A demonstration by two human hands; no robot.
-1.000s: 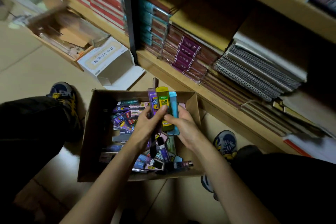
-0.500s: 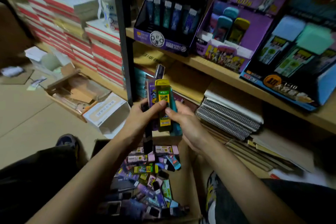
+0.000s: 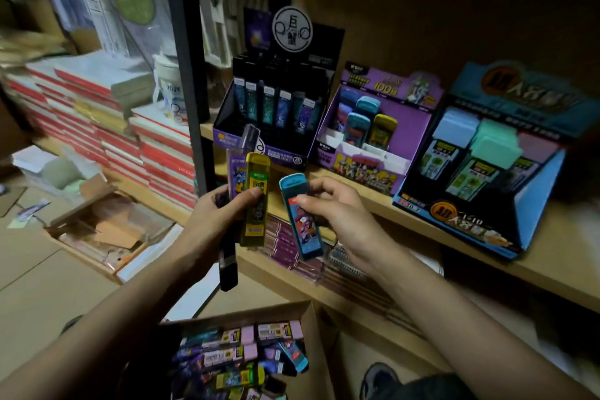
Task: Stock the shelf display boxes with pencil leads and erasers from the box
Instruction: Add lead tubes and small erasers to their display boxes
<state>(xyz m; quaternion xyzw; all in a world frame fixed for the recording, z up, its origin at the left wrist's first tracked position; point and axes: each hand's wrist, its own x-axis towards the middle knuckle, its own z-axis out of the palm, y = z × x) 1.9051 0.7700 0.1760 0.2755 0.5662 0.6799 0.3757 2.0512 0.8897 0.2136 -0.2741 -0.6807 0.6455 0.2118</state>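
Right hand (image 3: 337, 221) pinches a blue plastic lead case (image 3: 301, 216); left hand (image 3: 211, 221) grips a yellow plastic case (image 3: 256, 201); beneath them, a brown cardboard box (image 3: 319, 364) of mixed packs (image 3: 240, 354).

We note two forearms: left forearm (image 3: 107, 328) enters from lower left of frame, right forearm (image 3: 461, 312) from lower right. Both bare to frame edge, as are left hand (image 3: 220, 217) and right hand (image 3: 344, 221). Bottom right: dark trouser leg (image 3: 435, 388), plain fabric, detail lost in shadow. Just left of it, sports shoe (image 3: 378, 378): dark blue-grey upper, paler rim. Lower left: dark rounded shape (image 3: 73, 323), too dim for us to identify.
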